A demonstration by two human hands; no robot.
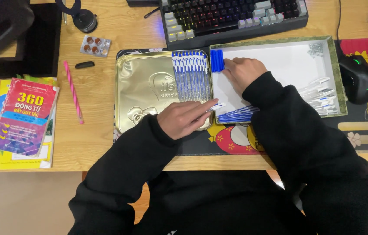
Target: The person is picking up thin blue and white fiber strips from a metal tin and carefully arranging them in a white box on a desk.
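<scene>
A gold metal tin lid [142, 91] lies beside a white-lined box [288, 61] with a green rim. A row of blue-and-white pens [191, 74] lies along the lid's right side. My left hand [184, 118] rests on the lid's lower right corner and pinches one white-capped pen [215, 106]. My right hand [244, 72] presses on the box floor next to a few blue pen caps [217, 60]. A fan of blue pens [236, 115] lies at the box's lower left. Loose white pen parts [321, 93] are piled at its right.
A backlit keyboard [234, 17] sits behind the box, a black mouse [357, 78] to the right. On the left of the wooden desk are a pink pencil [73, 91], a pill blister [95, 45], a small black stick [84, 65] and a stack of books [25, 117].
</scene>
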